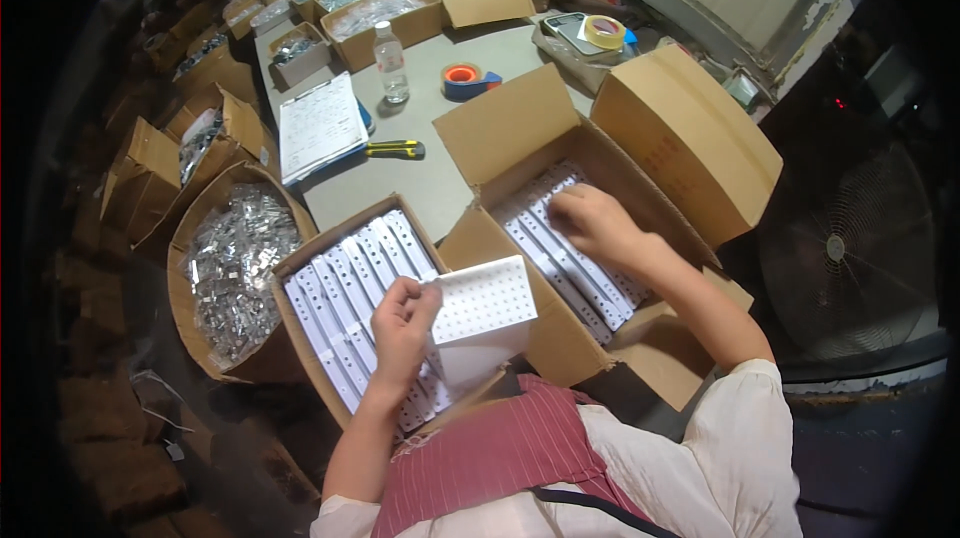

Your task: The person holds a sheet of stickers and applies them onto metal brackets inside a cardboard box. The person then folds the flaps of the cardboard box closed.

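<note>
My left hand [404, 326] grips the edge of a white folded sheet [484, 300] printed with rows of small dark marks. It is held over the left cardboard box [300, 250], which is packed with upright rows of white strips [345, 288] dotted with dark spots. My right hand [598, 223] reaches into the right cardboard box [565, 338], its fingers curled down at similar white dotted strips [570, 273]. The fingertips are partly hidden, so whether they pinch a strip does not show. The flaps of the right box stand open.
Left of the boxes is a carton of clear-bagged metal parts [240, 273]. On the table lie a clipboard with paper [322, 128], a yellow-black cutter [395, 149], a clear bottle [391, 63] and a tape dispenser [466, 81]. A large fan [835, 248] stands at right.
</note>
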A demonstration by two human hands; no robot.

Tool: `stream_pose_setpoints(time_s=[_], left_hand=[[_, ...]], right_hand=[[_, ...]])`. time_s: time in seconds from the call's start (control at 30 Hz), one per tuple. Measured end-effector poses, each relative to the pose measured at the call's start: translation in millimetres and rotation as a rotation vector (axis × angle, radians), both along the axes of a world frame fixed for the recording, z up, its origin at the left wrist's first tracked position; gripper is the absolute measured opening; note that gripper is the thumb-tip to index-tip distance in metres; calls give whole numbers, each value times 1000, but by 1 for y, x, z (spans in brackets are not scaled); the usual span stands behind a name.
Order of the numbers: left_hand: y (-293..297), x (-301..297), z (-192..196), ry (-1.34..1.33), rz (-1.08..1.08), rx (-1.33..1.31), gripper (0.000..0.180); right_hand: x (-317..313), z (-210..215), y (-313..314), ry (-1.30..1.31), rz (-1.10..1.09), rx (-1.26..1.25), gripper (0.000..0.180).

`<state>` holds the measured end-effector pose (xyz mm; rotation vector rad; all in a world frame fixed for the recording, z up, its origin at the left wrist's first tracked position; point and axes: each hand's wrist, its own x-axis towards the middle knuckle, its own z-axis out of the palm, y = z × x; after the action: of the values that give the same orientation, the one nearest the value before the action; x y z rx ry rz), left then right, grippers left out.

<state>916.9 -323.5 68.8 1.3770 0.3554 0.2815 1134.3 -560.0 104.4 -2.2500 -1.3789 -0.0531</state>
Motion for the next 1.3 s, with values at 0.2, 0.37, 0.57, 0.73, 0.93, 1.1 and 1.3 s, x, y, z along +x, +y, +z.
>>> stream_pose_setpoints(time_s=[0.2,0.37,0.57,0.73,0.93,1.1,1.3], left_hand=[[1,0,-4,30,-73,30,15],[-2,-1,-7,26,-97,45,14],[-4,0,-4,4,-47,63,16],[-6,0,-1,-38,-24,80,18],[-1,-3,-3,61,-107,102,16],[-6,-2,-7,31,-110,135,17],[-7,-4,-10,37,-104,165,16]], right_hand=[[38,-78,-96,351,-85,-363,13],[33,-100,-101,362,-52,-243,21],[23,-102,-86,724,-154,-22,20],[36,-51,-89,80,-259,-410,16],[20,-30,-81,253,-223,-566,18],[26,-75,-94,-35,-97,-431,19],[38,-57,-80,-13,-240,-712,25]])
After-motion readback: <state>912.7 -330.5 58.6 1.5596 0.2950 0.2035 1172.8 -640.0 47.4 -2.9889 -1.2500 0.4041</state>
